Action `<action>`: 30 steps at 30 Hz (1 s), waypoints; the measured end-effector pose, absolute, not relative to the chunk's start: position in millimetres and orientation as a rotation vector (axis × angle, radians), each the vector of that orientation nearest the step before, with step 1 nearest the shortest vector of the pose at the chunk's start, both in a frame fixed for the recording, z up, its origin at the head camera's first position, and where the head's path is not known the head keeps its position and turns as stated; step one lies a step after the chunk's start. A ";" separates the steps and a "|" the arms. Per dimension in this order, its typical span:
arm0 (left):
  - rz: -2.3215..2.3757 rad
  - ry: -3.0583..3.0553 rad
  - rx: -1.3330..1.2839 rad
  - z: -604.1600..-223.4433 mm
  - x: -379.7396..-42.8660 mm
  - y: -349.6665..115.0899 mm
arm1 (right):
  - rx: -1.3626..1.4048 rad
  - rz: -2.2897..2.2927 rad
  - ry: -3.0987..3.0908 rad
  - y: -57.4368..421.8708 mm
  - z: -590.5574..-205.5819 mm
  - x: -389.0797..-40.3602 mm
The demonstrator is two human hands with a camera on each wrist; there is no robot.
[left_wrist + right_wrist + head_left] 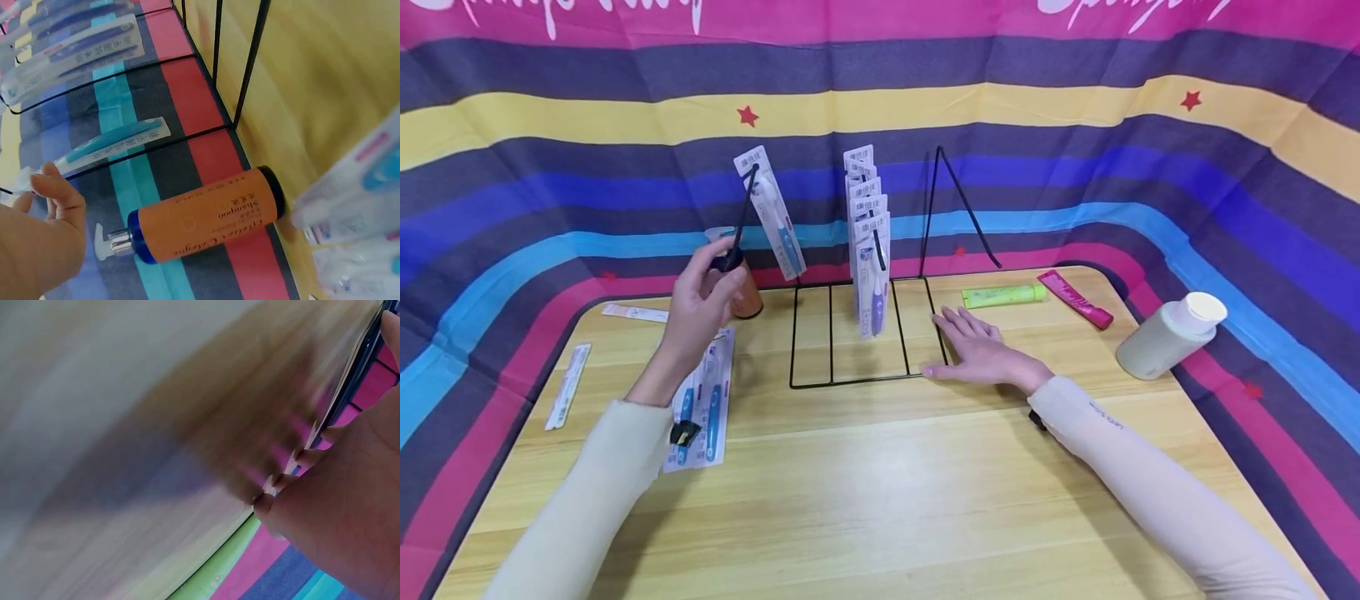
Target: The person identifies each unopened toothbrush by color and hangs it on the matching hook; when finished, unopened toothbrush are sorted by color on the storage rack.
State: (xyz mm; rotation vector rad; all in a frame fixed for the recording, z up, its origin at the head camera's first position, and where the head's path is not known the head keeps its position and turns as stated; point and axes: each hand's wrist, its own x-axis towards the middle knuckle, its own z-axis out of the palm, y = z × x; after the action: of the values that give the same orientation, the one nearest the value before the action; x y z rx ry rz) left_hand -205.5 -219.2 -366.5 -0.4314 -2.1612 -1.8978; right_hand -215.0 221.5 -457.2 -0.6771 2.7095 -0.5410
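A black wire display rack [831, 333] stands on the table with three arms. One toothbrush pack [778, 221] hangs far back on its left arm; several toothbrush packs [872, 283] hang on the middle one; the right arm bears nothing. My left hand [696, 300] is at the left arm's front tip, fingers loosely bent, thumb and index finger apart. Beyond it, partly covered, stands an orange shampoo bottle [206, 215] with a pump. My right hand [973, 346] rests with spread fingers on the right side of the rack's base. More toothbrush packs [718, 400] lie under my left forearm.
Narrow white packs [568, 387] lie at the table's left. Right of the rack are a lime-green tube [1003, 296], a magenta tube [1075, 298] and a pale bottle [1165, 337] near the right edge. A striped cloth [1037, 175] rises behind the table [880, 483].
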 end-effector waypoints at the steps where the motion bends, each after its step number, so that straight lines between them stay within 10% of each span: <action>1: -1.869 -2.171 -0.414 -366.7 -200.1 -221.7 | -0.679 -0.539 2.710 221.1 -456.8 -215.2; 22: -1.509 -2.704 0.406 -431.2 -125.4 -315.6 | -0.672 -0.531 2.708 222.6 -458.7 -216.6; 30: -1.386 -2.960 0.321 -442.1 -116.6 -329.7 | -0.677 -0.530 2.709 222.9 -459.5 -216.6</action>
State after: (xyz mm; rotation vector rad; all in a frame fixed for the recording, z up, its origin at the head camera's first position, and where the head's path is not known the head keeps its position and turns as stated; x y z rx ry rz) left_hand -116.6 -329.7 -442.1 0.3214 -2.9597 -1.3862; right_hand -216.6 222.9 -459.5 -0.6768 2.7091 -0.5303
